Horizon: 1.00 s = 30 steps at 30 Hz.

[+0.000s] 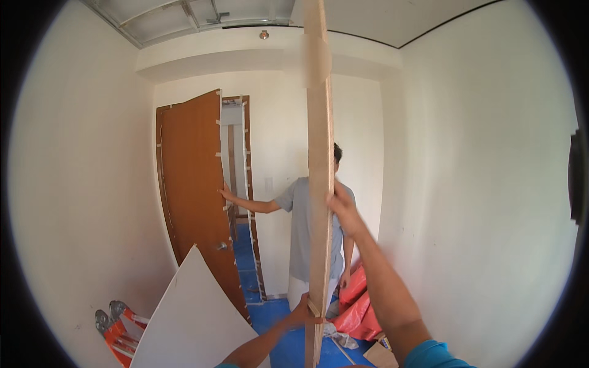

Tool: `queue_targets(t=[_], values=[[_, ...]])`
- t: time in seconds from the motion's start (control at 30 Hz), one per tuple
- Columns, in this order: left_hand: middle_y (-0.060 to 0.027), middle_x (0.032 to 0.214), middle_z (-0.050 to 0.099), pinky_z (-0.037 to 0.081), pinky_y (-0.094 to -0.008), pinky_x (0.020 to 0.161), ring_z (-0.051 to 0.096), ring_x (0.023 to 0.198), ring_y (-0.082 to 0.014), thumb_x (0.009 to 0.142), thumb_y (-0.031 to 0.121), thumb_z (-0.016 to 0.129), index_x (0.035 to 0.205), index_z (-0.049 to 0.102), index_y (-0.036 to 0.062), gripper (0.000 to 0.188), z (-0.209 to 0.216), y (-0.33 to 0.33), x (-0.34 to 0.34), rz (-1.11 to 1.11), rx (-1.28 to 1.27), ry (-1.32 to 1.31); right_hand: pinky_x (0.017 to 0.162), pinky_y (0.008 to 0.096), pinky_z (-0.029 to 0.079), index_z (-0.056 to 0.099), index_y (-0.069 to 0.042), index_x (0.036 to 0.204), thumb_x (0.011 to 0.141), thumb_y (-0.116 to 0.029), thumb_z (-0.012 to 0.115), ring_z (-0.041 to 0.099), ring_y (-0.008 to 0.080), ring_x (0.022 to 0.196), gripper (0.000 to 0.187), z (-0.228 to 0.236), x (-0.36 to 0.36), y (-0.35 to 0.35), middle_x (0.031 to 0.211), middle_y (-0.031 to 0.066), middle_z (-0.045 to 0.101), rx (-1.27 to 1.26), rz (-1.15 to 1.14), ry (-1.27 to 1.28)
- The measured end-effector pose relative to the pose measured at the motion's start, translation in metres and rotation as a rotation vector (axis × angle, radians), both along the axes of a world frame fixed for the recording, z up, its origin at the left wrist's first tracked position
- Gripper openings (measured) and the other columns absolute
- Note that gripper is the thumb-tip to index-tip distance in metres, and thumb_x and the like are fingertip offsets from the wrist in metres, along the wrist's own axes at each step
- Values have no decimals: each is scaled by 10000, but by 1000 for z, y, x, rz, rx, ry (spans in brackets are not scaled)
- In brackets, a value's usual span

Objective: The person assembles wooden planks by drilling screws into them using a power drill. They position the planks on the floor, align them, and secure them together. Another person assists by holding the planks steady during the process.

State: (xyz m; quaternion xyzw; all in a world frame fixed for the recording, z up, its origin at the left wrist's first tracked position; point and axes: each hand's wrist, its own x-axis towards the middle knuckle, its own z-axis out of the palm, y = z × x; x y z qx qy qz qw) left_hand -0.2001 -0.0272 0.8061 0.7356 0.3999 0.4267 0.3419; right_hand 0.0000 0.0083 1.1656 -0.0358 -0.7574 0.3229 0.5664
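Observation:
A tall wooden board (319, 135), seen almost edge-on, stands upright before me and runs from the top of the view to the bottom. My right hand (343, 211) is closed around its right edge at about mid-height. Lower down, my left hand (302, 314) grips the same board from the left, its fingers partly hidden and slightly blurred. Behind the board is a person in a grey shirt (297, 227), partly covered by it. That person's hand (226, 194) rests on the edge of a partly open brown door (190, 178).
A large white sheet (190, 313) leans at the lower left beside an orange folding ladder (123, 334). Red plastic sheeting (359, 310) lies heaped at the right, near a piece of cardboard (380, 356). Blue covering (270, 313) lies on the floor. White walls close in both sides.

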Motion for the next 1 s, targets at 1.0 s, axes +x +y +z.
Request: queue_targets(t=[1.0], values=[[-251, 1570, 317, 337, -461, 1243, 363, 1498, -355, 674, 426, 1024, 1590, -26, -13, 1461, -42, 59, -13, 50, -29, -99, 890, 347, 555, 610, 12, 1367, 875, -206, 703, 670, 191, 1047, 546, -77, -56, 69, 1161, 130, 708, -270, 71, 100]])
